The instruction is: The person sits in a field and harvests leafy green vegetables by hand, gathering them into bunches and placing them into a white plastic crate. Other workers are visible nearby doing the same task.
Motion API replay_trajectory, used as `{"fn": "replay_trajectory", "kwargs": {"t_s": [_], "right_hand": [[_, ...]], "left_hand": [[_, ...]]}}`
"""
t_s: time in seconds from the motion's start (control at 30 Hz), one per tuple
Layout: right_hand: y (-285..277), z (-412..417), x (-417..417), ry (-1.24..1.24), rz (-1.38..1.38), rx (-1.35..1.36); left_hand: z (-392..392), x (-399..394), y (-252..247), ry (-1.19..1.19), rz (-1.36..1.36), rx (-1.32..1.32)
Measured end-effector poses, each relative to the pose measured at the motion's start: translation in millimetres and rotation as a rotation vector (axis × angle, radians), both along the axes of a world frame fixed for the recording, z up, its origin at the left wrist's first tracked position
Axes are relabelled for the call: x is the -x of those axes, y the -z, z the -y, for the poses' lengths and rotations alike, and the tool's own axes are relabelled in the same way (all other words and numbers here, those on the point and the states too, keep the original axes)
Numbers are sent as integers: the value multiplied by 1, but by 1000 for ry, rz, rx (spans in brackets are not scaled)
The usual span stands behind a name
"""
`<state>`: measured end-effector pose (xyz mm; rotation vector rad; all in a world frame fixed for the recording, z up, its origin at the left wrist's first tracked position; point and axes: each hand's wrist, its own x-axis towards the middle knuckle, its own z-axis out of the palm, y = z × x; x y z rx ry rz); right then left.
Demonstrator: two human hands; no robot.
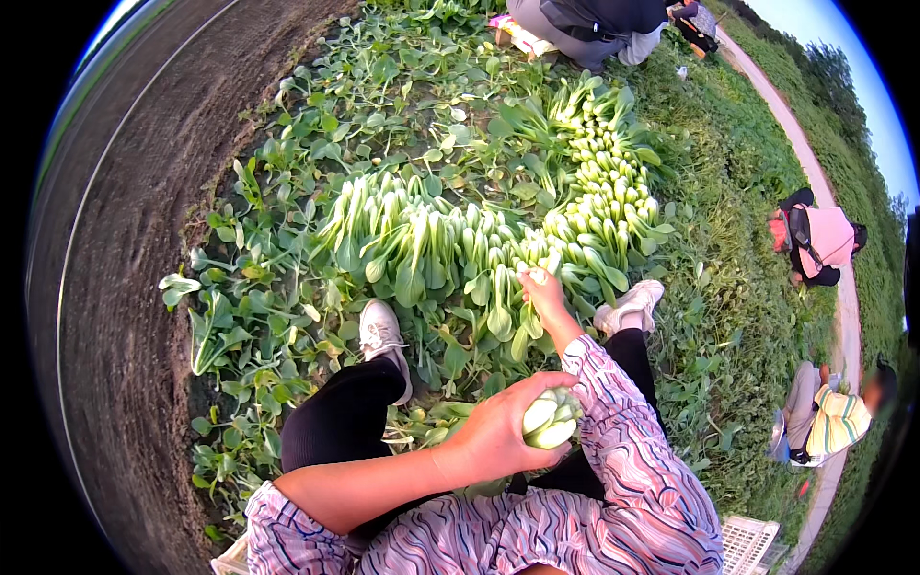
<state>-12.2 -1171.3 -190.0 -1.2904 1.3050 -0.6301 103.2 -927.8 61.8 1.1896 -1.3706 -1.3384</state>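
Note:
My left hand (496,428) is wrapped around a bunch of bok choy (552,418), held above my lap with the pale stem ends facing right. Farther forward, my right hand (545,293) reaches into a curved row of laid-out bok choy (496,241). Its fingers close around a pale bok choy base (537,276) at the near edge of the row, partly hidden by the hand. The row's heads lie close together, many with stem ends up and leaves hanging toward me. Another arm of the row (611,180) runs away at the right.
My white shoes (379,327) stand on either side, among low leafy plants (287,273). Bare soil (144,215) borders the left. A person crouches at the far end (589,32); others sit near the path (823,237). A white plastic crate (747,543) is behind me at right.

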Motion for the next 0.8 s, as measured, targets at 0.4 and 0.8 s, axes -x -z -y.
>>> {"fn": "replay_trajectory", "kwargs": {"t_s": [0.4,0.8], "right_hand": [[49,10,-52,-143,-717,197],[-172,-85,56,-207,475,115]], "left_hand": [[4,-25,-6,-35,-31,-44],[13,-27,2,-324,-147,70]]}}
